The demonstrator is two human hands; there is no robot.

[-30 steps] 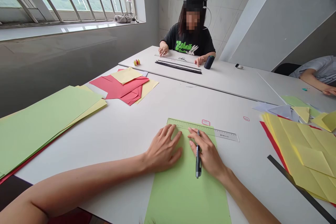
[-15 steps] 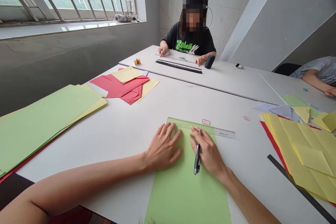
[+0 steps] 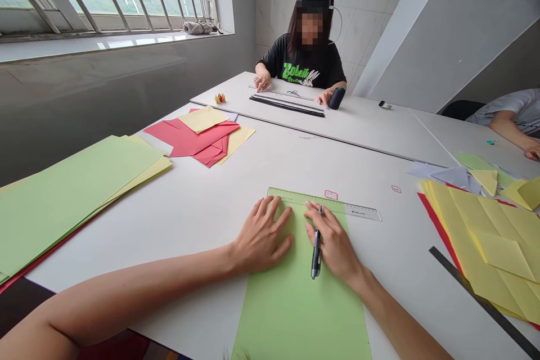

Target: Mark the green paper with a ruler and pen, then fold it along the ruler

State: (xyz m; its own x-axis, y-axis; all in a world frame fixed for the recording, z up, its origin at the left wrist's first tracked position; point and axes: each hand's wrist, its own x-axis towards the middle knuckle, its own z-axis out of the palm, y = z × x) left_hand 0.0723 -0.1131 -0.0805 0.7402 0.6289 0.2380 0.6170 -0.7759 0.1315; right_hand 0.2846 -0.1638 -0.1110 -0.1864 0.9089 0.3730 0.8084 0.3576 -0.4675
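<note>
A sheet of green paper (image 3: 304, 315) lies lengthwise in front of me on the white table. Across its far end rests a clear ruler (image 3: 363, 211), which sticks out past the paper's right side. My left hand (image 3: 264, 236) is spread flat, fingertips at the ruler's left part and palm over the paper's left edge. In my right hand (image 3: 333, 242) is a dark pen (image 3: 316, 256), lying between the fingers with one end pointing back toward me. The right fingertips touch down by the ruler's near edge.
Green and yellow sheets (image 3: 84, 191) are stacked at left, red and yellow papers (image 3: 189, 135) beyond them. Creased yellow sheets (image 3: 485, 242) and a black strip (image 3: 481, 298) lie at right. Across the table sits a person (image 3: 314, 62) near black strips (image 3: 287, 107); another person's arm (image 3: 512, 128) rests far right.
My hands, the pen, the ruler and the green paper stay practically in place. The view has shifted very slightly. The person opposite has raised their head a little.
</note>
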